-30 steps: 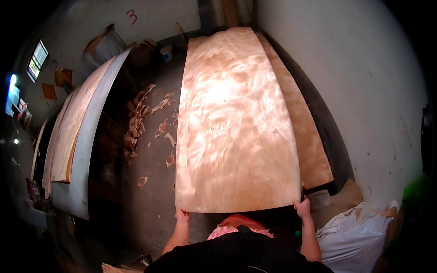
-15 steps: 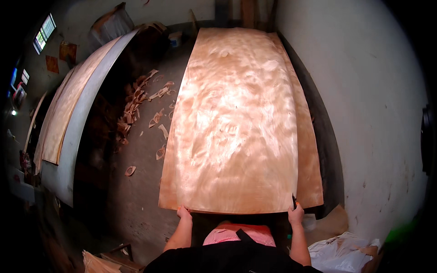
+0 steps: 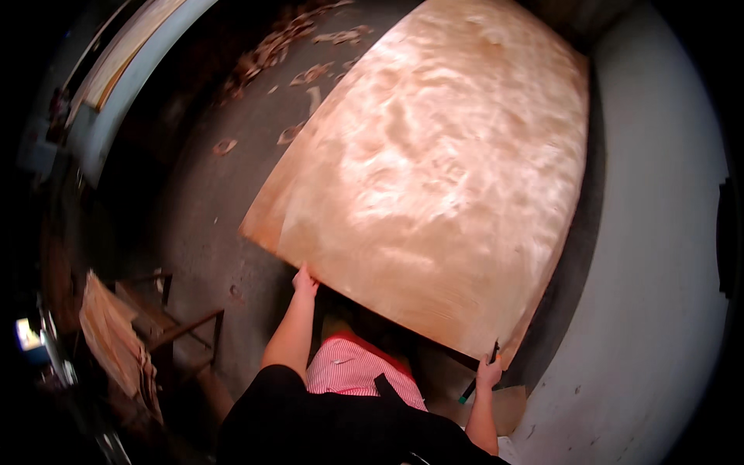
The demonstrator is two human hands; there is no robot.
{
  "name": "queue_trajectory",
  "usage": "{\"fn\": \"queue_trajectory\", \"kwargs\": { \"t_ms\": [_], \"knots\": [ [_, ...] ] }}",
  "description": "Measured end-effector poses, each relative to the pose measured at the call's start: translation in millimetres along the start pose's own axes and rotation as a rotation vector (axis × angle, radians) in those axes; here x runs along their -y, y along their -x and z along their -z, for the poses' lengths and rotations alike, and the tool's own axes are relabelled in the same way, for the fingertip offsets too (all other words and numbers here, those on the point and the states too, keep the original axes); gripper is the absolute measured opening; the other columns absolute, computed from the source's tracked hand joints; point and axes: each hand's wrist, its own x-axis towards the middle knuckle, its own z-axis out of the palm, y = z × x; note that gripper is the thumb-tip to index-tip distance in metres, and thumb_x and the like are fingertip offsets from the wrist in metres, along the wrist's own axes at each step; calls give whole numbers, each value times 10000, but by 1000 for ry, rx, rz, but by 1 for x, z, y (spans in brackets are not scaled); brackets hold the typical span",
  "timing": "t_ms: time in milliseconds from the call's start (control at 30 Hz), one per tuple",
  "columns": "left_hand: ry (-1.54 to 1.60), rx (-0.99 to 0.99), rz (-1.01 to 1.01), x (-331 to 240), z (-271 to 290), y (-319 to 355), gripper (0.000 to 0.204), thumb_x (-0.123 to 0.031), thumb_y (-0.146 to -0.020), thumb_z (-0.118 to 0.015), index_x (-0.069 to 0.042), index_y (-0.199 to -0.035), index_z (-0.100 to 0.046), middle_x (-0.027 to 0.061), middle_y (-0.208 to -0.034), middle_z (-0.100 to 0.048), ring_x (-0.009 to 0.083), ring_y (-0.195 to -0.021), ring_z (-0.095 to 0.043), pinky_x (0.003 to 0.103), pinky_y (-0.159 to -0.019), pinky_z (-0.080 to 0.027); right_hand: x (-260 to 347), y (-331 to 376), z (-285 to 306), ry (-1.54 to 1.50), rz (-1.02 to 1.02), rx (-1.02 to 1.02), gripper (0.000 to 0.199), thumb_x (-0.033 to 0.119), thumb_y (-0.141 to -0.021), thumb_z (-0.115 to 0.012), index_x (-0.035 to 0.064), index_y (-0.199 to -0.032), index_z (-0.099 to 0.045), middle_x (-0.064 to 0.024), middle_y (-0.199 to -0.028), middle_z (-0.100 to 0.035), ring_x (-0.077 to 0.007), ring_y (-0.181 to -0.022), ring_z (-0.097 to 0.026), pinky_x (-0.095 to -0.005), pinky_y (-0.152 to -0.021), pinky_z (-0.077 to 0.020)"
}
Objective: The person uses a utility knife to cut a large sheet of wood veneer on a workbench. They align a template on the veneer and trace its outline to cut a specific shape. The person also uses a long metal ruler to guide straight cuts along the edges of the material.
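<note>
A broad, shiny, pale wood veneer sheet (image 3: 434, 256) lies on top of a stack, where a lower sheet (image 3: 260, 226) shows at the left corner. My left hand (image 3: 304, 281) is closed on the near edge, left of its middle, fingertips partly hidden. At the near right corner my right hand (image 3: 488, 373) is closed round a slim black tool (image 3: 494, 353) with a green end. That hand also touches the sheet's edge; whether it pinches the veneer I cannot tell.
Curled veneer scraps (image 3: 271, 54) litter the floor at the far left. A pale wall (image 3: 659, 232) rises along the right. At lower left stand a metal frame (image 3: 186, 329) and some brown sheets (image 3: 116, 333). Another stack (image 3: 128, 58) lies at upper left.
The view has turned, so the stack now slants up to the right. The top sheet has shifted right over the lower one, whose strip at right is narrower. Both hands keep their places.
</note>
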Motion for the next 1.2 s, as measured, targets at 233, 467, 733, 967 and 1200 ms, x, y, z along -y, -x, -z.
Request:
{"fn": "queue_trajectory", "kwargs": {
  "t_ms": [233, 467, 733, 967, 1200],
  "knots": [
    [318, 117, -154, -44, 6, -54, 558, -409, -786, -555, -79, -1206, -391, 92, -1201, -448, 253, -1082, -440, 439, -879, -380, 27, 0, -29, 48, 0, 144, 516, 322, -750, -549, -57, -1087, -453, -251, -951, -555, -374, -891, -533, -399, -750, -420],
    [334, 195, -382, -75, 11, -100, 342, -278, -809, -557, -90, -1079, -465, 68, -1072, -520, 224, -974, -504, 385, -811, -424, -8, -32, -103, -111, 30, 263, 476, 277, -760, -557, -88, -1041, -440, -234, -844, -564, -341, -800, -553, -360, -709, -427],
    [-53, -70, -344, -96, 18, -106, 202, -211, -784, -602, -81, -907, -507, 13, -826, -558, 113, -718, -528, 254, -608, -431, 28, -13, -116, -249, 47, 314, 333, 212, -769, -567, -56, -928, -451, -96, -594, -534, -195, -529, -520, -299, -539, -420],
    [-299, -369, -434, -87, 27, -143, 167, -230, -791, -595, -74, -837, -556, -15, -720, -569, 73, -586, -511, 203, -491, -400, 31, -4, -125, -234, 63, 367, 317, 209, -764, -571, -47, -908, -450, -121, -644, -561, -197, -571, -541, -300, -554, -426],
    [-350, -384, -421, -93, 33, -153, 207, -239, -796, -585, -46, -869, -573, -2, -728, -575, 76, -585, -517, 207, -494, -402, 44, 5, -131, -307, 71, 409, 270, 160, -781, -557, -42, -909, -434, -92, -587, -543, -161, -512, -516, -267, -508, -413]
  ]
}}
